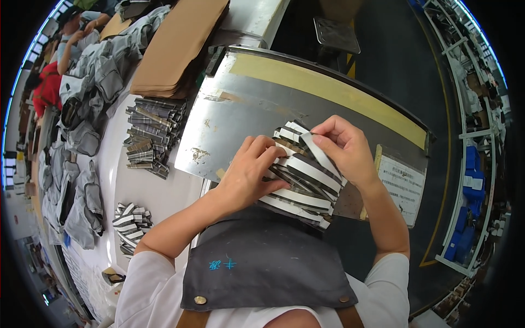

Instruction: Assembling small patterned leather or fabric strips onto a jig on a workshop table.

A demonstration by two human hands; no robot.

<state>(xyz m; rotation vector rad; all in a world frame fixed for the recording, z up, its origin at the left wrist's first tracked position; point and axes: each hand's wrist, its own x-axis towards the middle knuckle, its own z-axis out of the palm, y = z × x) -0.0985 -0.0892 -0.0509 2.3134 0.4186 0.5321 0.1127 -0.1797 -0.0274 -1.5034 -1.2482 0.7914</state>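
A loose pile of black-and-white striped strips [309, 175] lies near the front edge of the metal table [246, 115], right in front of my apron. My left hand [249, 169] curves round the pile's left end, fingers bent onto the strips and thumb lower down. Between thumb and forefinger, my right hand [347, 150] pinches the upper end of one white, dark-edged strip [320, 150], lifted a little at the pile's far right. The strips' material is hard to make out. Parts of the pile are hidden under my left fingers.
On the left surface lie dark plaid strips [150, 134] and a smaller striped heap [131, 224]. Brown sheets [178, 46] are stacked beyond. A printed sheet [399, 188] is at the table's right. Grey garments [98, 82] and co-workers stand far left; shelves with blue bins [470, 186] line the right.
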